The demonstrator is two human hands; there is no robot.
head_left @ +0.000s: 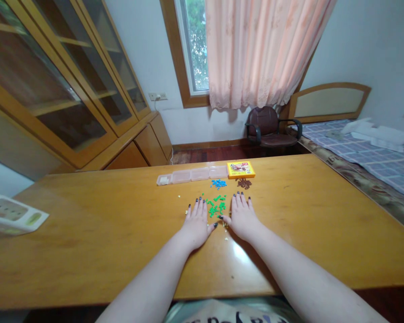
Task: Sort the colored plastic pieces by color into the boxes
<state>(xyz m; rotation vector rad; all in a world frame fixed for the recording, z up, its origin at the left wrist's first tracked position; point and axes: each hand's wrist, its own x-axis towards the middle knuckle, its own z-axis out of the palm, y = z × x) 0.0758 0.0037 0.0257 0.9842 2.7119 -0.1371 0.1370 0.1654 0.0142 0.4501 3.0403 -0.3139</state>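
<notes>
My left hand (195, 224) lies flat on the wooden table, fingers stretched out, just left of a loose pile of small green pieces (217, 207). On the other side of that pile, my right hand (243, 218) is also flat with its fingers extended. Both thumbs point inward at the near edge of the pile. Tiny cream-coloured pieces (226, 225) are scattered around both hands, some partly hidden by them. Beyond the fingertips sit a heap of small blue pieces (218, 183) and a heap of small brown pieces (244, 183).
Behind the heaps stands a row of clear plastic trays (199, 174), the leftmost holding whitish pieces. A yellow box (241, 170) adjoins them on the right. A white power strip package (13, 213) is at the table's left. A chair (264, 125) and bed lie beyond the table (121, 242).
</notes>
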